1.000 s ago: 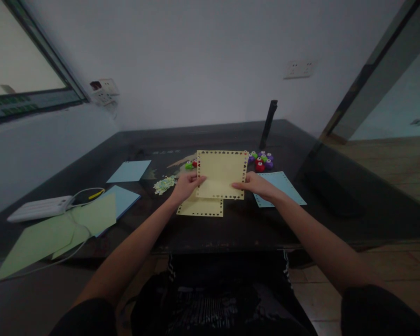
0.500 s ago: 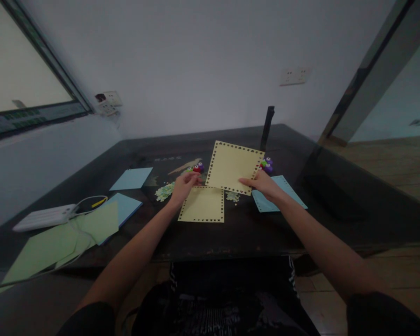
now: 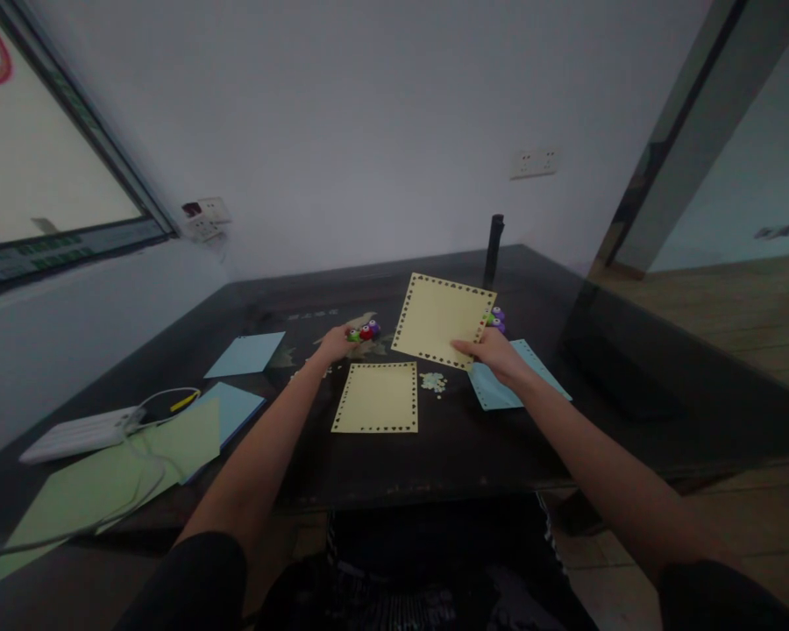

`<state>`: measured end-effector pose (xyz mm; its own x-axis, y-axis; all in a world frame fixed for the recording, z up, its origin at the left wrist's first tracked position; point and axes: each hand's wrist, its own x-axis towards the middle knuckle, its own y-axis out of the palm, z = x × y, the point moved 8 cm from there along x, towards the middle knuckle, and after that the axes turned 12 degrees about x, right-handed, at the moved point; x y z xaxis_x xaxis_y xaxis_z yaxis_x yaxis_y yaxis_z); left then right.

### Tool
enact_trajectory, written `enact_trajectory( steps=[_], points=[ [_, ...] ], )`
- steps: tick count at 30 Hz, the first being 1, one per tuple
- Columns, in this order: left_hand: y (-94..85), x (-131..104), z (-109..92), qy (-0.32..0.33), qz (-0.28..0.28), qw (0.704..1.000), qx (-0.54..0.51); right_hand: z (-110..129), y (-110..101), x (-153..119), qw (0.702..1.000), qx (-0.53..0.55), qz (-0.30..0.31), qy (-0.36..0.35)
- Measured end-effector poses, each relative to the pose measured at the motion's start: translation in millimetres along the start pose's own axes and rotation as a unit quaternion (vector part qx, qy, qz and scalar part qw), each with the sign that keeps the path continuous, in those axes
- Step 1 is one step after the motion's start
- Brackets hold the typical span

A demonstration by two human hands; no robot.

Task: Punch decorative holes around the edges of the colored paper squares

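My right hand (image 3: 490, 349) pinches the lower right corner of a yellow sheet (image 3: 442, 320) with small punched shapes along its edges, raised above the table. A second yellow punched sheet (image 3: 375, 399) lies flat in front of me. My left hand (image 3: 336, 343) is at the small colorful punches (image 3: 365, 331), green, red and purple; its fingers are partly hidden, and whether it grips one is unclear. Behind the raised sheet's right edge are more punches (image 3: 496, 319). Small paper cut-outs (image 3: 433, 382) lie right of the flat sheet.
A blue punched sheet (image 3: 526, 377) lies under my right forearm. At the left are a blue sheet (image 3: 246, 354), green sheets (image 3: 124, 464), and a white power strip (image 3: 82, 434) with a cable. A black upright object (image 3: 493, 251) stands at the back of the dark table (image 3: 368, 473).
My left hand has moved left and away from the yellow sheets, to the green, red and purple punches. My right hand still holds the raised sheet. The view has shifted slightly.
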<state>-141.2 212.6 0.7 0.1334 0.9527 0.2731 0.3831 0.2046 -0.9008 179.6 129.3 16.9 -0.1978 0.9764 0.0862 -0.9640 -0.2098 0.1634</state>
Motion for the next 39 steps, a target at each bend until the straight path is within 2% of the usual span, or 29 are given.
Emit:
enact_trajectory(
  steps=[3, 9, 11, 13, 14, 16, 19, 22, 25, 27, 31, 39],
  points=[
    [0.0, -3.0, 6.3, -0.059, 0.009, 0.995, 0.077, -1.7, -1.5, 1.2, 1.0, 0.018, -0.011, -0.006],
    [-18.8, -27.1, -4.7, -0.079, -0.007, 0.99, 0.115, 2.9, -1.4, -0.2, 0.998, 0.055, -0.027, -0.023],
    [-30.4, -37.9, -15.6, -0.084, -0.039, 0.992, 0.081, 7.4, -0.6, -2.1, 0.997, 0.062, -0.029, -0.032],
    [-36.8, -47.5, -34.9, -0.072, -0.063, 0.995, 0.003, 10.3, -0.1, -5.0, 0.996, 0.074, -0.032, -0.033],
    [-35.0, -51.7, -46.5, -0.067, -0.058, 0.994, -0.057, 11.0, 0.0, -6.9, 0.996, 0.082, -0.033, -0.03],
    [-20.5, -59.8, -75.0, -0.054, -0.004, 0.98, -0.191, 11.6, -0.6, -11.2, 0.994, 0.096, -0.034, -0.026],
    [11.3, -76.3, -122.9, -0.044, 0.111, 0.923, -0.366, 9.7, -5.1, -17.4, 0.993, 0.102, -0.046, -0.026],
    [36.1, -95.7, -155.8, -0.093, 0.195, 0.814, -0.539, 4.8, -12.0, -19.7, 0.992, 0.108, -0.064, -0.025],
    [43.2, -109.8, -170.9, -0.131, 0.231, 0.728, -0.632, 2.0, -17.5, -18.5, 0.991, 0.102, -0.08, -0.032],
    [39.5, -114.0, -175.2, -0.123, 0.235, 0.704, -0.659, 2.9, -18.3, -17.5, 0.992, 0.087, -0.081, -0.044],
    [33.3, -116.7, -173.9, -0.106, 0.218, 0.712, -0.659, 5.5, -15.6, -17.6, 0.994, 0.058, -0.069, -0.062],
    [25.9, -114.2, -160.8, -0.123, 0.137, 0.769, -0.612, 7.5, -11.1, -19.5, 0.992, 0.045, -0.078, -0.083]
  ],
)
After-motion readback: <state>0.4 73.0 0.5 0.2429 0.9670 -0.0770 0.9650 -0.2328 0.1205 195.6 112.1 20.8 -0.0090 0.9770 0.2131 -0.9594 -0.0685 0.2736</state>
